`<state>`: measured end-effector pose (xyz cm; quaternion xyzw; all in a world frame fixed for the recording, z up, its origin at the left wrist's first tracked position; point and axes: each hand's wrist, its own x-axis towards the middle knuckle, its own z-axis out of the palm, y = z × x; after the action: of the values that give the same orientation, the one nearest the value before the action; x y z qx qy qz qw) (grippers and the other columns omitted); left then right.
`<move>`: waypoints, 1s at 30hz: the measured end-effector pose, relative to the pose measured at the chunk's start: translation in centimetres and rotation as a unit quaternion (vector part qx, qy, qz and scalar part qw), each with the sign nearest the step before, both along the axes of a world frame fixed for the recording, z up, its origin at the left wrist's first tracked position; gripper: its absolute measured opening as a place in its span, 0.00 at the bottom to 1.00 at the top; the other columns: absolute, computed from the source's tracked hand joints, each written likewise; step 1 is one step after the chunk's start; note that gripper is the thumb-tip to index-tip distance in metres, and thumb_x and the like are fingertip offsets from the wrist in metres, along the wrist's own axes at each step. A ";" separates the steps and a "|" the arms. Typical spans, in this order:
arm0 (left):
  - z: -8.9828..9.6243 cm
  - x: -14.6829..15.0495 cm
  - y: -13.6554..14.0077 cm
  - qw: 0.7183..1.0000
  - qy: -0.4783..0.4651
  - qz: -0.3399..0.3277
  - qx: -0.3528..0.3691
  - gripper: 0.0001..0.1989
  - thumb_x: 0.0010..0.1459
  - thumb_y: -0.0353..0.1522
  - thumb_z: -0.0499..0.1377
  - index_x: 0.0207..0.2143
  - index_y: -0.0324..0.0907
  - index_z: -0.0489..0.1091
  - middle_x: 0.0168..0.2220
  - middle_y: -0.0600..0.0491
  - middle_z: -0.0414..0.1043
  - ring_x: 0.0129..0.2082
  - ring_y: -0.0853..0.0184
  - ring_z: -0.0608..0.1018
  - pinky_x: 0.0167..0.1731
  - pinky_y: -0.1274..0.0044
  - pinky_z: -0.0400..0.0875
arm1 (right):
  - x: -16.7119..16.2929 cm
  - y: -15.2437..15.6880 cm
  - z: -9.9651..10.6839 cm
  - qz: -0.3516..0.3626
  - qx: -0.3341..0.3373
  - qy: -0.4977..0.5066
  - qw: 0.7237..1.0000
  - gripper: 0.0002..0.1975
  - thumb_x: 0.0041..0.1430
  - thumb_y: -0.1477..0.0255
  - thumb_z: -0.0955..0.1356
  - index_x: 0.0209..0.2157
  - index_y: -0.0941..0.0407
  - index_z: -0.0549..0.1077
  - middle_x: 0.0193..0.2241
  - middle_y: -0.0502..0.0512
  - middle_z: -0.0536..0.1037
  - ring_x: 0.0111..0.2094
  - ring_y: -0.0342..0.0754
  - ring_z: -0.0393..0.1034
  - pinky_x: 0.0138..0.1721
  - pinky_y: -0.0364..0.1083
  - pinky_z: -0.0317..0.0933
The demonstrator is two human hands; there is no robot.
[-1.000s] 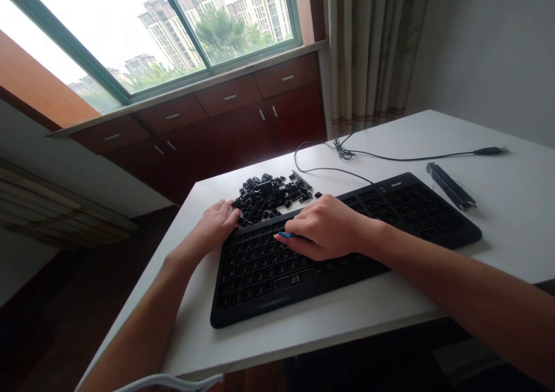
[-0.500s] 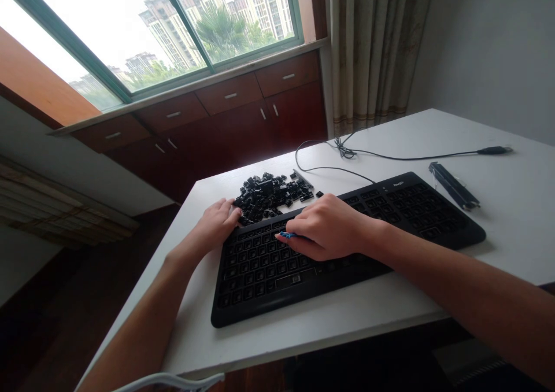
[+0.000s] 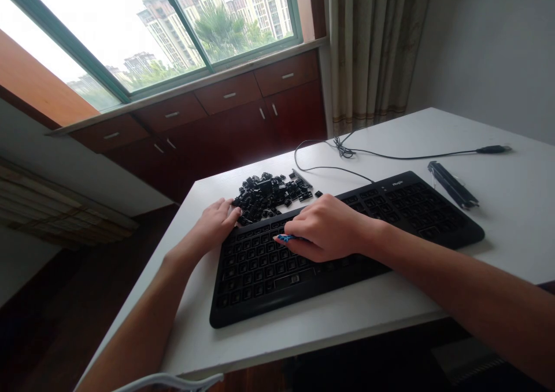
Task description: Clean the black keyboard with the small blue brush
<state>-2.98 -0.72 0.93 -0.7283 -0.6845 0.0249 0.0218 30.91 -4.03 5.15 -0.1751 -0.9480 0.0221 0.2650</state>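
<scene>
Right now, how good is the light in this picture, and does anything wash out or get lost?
Head view: the sky blows out white behind the green-framed glass window; head view, lower left: the dark floor sinks nearly to black; head view, centre: the piled small black keycaps blend together.

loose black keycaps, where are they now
In the head view, the loose black keycaps lie heaped near the middle, behind the black plastic keyboard, right of the left hand.

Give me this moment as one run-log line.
right hand: holds blue object over keyboard | left hand: at keyboard corner, beside keycaps | keycaps: loose, heaped | cable: on table
</scene>
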 end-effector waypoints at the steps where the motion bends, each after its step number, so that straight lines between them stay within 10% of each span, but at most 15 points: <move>1: 0.0 0.1 0.0 1.000 0.000 -0.001 -0.003 0.34 0.65 0.44 0.40 0.62 0.28 0.61 0.63 0.35 0.64 0.67 0.49 0.60 0.63 0.59 0.57 | 0.0 0.0 0.0 0.001 0.001 0.001 1.000 0.21 0.69 0.62 0.58 0.26 0.57 0.69 0.21 0.49 0.75 0.21 0.39 0.63 0.24 0.44 0.40; 30: 0.4 0.5 -0.2 1.000 0.005 0.020 -0.005 0.36 0.65 0.45 0.40 0.63 0.27 0.59 0.64 0.35 0.63 0.67 0.52 0.60 0.64 0.64 0.55 | 0.0 0.0 0.0 0.006 -0.001 -0.009 1.000 0.20 0.68 0.62 0.59 0.26 0.57 0.69 0.20 0.49 0.75 0.21 0.40 0.65 0.24 0.44 0.40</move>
<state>-2.47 -0.91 1.30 -0.7144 -0.6987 0.0321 0.0208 30.88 -3.98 5.11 -0.1696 -0.9514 0.0232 0.2561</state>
